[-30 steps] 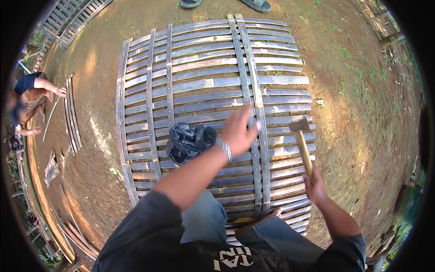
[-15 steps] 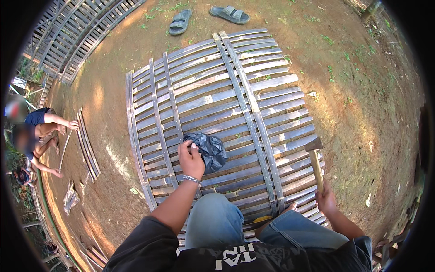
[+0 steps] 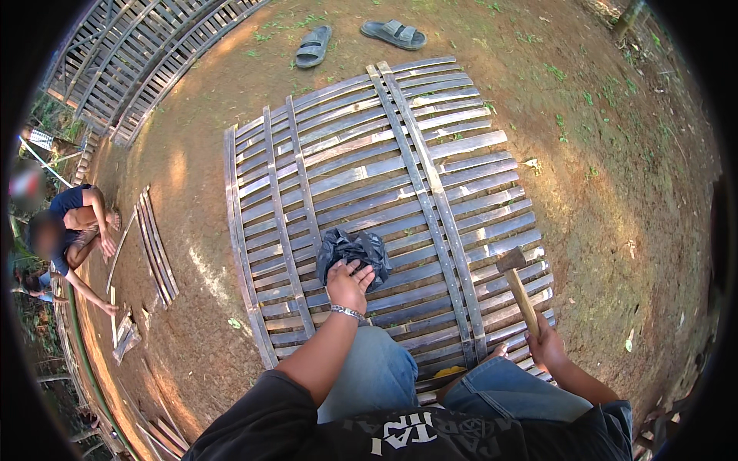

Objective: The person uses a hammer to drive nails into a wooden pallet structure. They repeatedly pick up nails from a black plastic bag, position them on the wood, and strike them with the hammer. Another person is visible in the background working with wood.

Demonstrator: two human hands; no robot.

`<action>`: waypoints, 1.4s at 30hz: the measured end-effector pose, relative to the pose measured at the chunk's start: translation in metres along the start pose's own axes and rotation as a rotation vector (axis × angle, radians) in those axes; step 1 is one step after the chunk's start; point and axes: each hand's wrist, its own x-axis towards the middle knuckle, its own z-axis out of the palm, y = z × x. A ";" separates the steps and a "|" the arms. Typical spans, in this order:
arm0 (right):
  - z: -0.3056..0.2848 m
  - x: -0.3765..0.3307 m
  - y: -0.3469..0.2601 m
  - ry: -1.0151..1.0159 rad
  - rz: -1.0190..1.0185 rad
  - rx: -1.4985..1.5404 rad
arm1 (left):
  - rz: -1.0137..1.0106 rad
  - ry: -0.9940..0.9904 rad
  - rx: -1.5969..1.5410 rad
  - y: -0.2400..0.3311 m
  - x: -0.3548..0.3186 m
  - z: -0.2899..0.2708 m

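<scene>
A crumpled black plastic bag [image 3: 346, 244] lies on the panel of dark slats [image 3: 361, 184] in front of me. My left hand [image 3: 350, 284] rests at the bag's near side, its fingers spread over the plastic and gripping nothing that I can see. What the bag holds is hidden. To the right, my right hand [image 3: 544, 347] is closed round the wooden handle of a hammer [image 3: 523, 296]. The hammer's dark metal head points away from me, over the panel's right side. Narrow strips run across the slats, with small nail-like dots along them.
Two grey sandals [image 3: 314, 48] lie on the dirt beyond the panel. At the left, another person [image 3: 69, 230] crouches beside several loose strips [image 3: 157, 250]. A second slatted panel [image 3: 146, 61] stands at the far left. My bent knees [image 3: 369, 373] are over the panel's near part.
My left hand has shifted right and its fingers have spread over the bag. The hammer has tilted left, with its head lower. The other person has pulled one arm back.
</scene>
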 end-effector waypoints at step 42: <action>0.012 0.002 0.019 -0.093 -0.025 0.075 | 0.871 -0.082 1.599 0.055 0.048 -0.026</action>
